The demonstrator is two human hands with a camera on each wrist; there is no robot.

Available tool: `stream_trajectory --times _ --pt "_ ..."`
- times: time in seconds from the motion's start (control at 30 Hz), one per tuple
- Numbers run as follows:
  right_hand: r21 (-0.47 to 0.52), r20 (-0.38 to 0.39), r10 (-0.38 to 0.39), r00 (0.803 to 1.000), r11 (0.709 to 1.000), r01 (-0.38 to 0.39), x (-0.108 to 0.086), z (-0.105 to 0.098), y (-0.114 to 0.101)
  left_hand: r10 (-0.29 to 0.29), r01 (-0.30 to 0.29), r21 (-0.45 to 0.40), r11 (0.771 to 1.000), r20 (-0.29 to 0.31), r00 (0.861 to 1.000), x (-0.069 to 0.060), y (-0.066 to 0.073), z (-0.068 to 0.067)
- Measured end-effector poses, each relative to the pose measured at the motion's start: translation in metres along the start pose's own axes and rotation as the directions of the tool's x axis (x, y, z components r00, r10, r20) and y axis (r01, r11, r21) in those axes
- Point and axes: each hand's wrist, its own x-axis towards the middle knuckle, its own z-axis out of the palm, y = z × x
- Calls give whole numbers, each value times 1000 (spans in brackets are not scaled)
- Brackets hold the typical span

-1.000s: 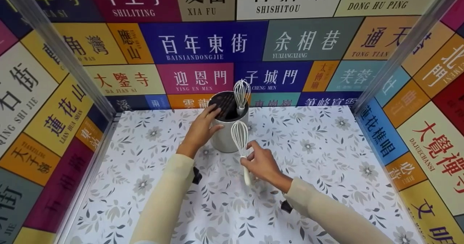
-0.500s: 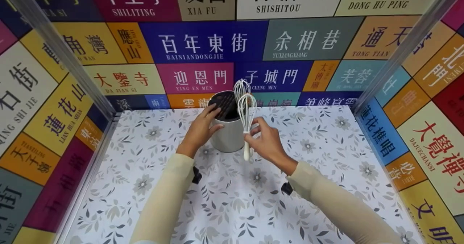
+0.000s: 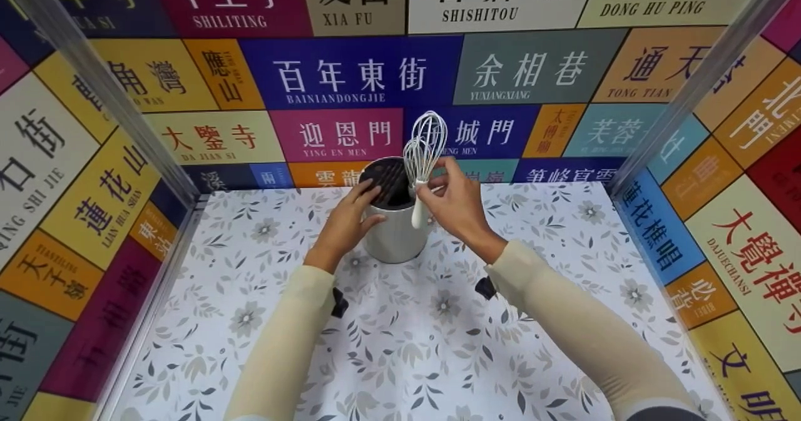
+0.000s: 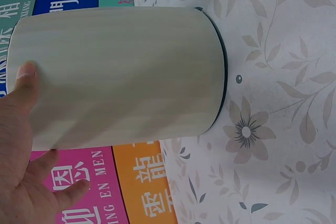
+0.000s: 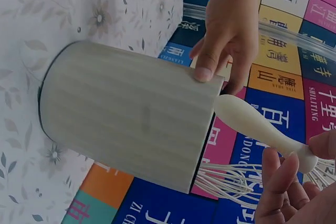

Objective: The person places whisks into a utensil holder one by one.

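Observation:
In the head view a pale grey utensil holder point(image 3: 394, 239) stands upright, with a dark rim and a dark slotted inner part. A whisk point(image 5: 226, 182) stands in it, wires up. At its left side my left hand point(image 3: 349, 221) holds the rim; the thumb point(image 4: 26, 77) presses the outer wall in the left wrist view. My right hand point(image 3: 460, 202) pinches a second white whisk point(image 3: 417, 211) near the neck. That whisk is upright, wires up, its handle end in front of the holder's rim at the right. In the right wrist view the handle point(image 5: 257, 124) is beside the opening.
A white tablecloth point(image 3: 250, 358) with grey flowers and leaves covers the table. Colourful sign-printed panels point(image 3: 350, 74) rise behind and on both sides. Clear corner strips point(image 3: 676, 96) join the panels. The holder stands near the back panel.
My right hand has lifted the second whisk up and forward, from in front of the holder to its rim, now overlapping the standing whisk. The left hand and holder have stayed still.

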Motion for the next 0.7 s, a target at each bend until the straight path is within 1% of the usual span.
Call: stream_trajectory --times 0.1,0.3,0.53,0.7 --pt "-7 -5 -1 1000 1000 1 7 0 -3 -4 4 0 1000 2 1000 0 0 0" --pt "-36 -44 -26 999 999 24 21 3 -8 -9 9 -5 1000 7 1000 -1 0 0" --pt "-59 -70 -33 997 998 29 32 8 -10 36 -36 12 999 -14 999 0 -3 0" --pt "-71 -66 -35 997 997 31 38 14 -8 31 -31 8 999 -13 999 0 -3 0"
